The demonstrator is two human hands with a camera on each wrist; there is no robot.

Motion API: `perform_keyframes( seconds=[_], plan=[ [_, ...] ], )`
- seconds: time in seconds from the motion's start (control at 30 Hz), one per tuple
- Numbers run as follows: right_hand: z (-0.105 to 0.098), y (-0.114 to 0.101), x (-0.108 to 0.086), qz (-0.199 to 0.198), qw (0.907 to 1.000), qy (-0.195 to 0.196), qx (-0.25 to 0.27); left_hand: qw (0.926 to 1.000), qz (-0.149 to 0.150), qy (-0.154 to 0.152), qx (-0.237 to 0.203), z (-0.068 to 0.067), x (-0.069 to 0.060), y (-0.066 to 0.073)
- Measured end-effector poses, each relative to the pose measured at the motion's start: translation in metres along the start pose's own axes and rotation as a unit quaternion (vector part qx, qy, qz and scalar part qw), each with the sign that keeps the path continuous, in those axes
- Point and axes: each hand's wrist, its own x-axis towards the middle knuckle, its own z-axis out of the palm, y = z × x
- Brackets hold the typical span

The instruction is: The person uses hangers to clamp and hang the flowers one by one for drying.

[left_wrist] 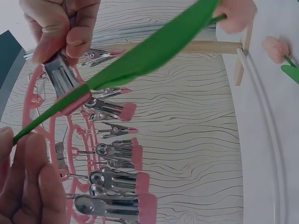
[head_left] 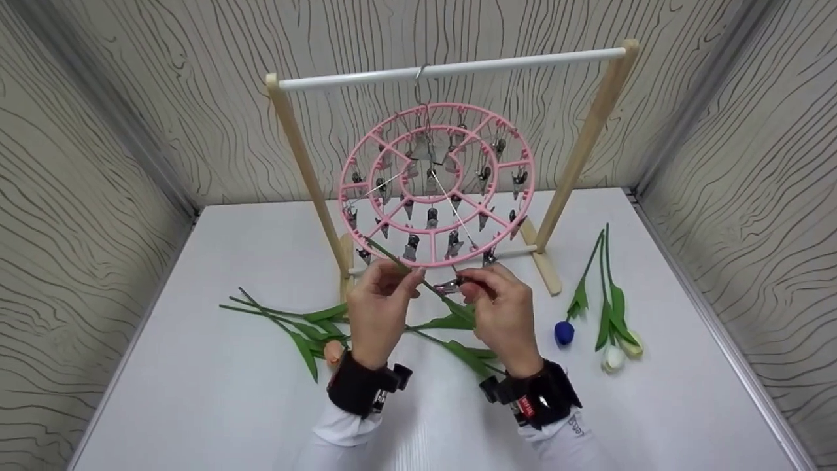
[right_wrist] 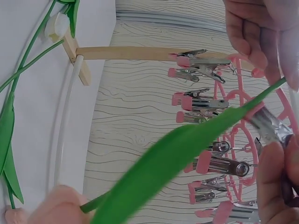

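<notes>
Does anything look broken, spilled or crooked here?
Nothing stands out as spilled or broken. The blue tulip, white tulip and yellow tulip lie loose on the table, which looks merely untidy. The left hand pinches a green stem while the right hand holds a clip at it; nothing odd there.

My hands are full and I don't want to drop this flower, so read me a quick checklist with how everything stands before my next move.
1. Stem pinched by your left hand: ok.
2. Clip held by your right hand: ok.
3. Clip tips at the stem: ok, the pink end meets it just above the leaf.
4. Stem gripped securely between the tips: cannot tell, the views don't show the bite clearly.
5. Bloom clear of the clip: ok, the leaf lies between them.
6. Pink hanger hooked over the white rail: ok.
</notes>
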Motion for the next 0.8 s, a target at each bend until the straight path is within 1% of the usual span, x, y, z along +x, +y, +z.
perform_keyframes(
  seconds=[0.1, 0.23, 0.5, 0.7, 0.8],
  plan=[
    [-0.0021, 0.0012, 0.0017, -0.006, 0.9998, 0.012, 0.011, 1.0000, 0.007, 0.000, -0.005, 0.0019, 0.0035, 0.0013],
    [-0.0040, 0.0022, 0.0021, -0.012, 0.9995, 0.021, 0.020, 0.9999, 0.010, -0.001, -0.008, 0.0023, 0.0047, 0.0009],
    [-0.0083, 0.0019, 0.0024, 0.001, 0.9993, 0.025, 0.029, 0.9994, 0.033, 0.006, -0.001, 0.0027, 0.0049, 0.0016],
    [-0.0080, 0.0035, 0.0019, -0.011, 0.9994, 0.021, 0.025, 0.9995, 0.030, -0.002, 0.011, 0.0067, 0.0055, 0.0042],
    [-0.0082, 0.0039, 0.0023, -0.010, 0.9996, 0.017, 0.021, 0.9994, 0.030, -0.002, 0.018, 0.0082, 0.0058, 0.0053]
  ],
)
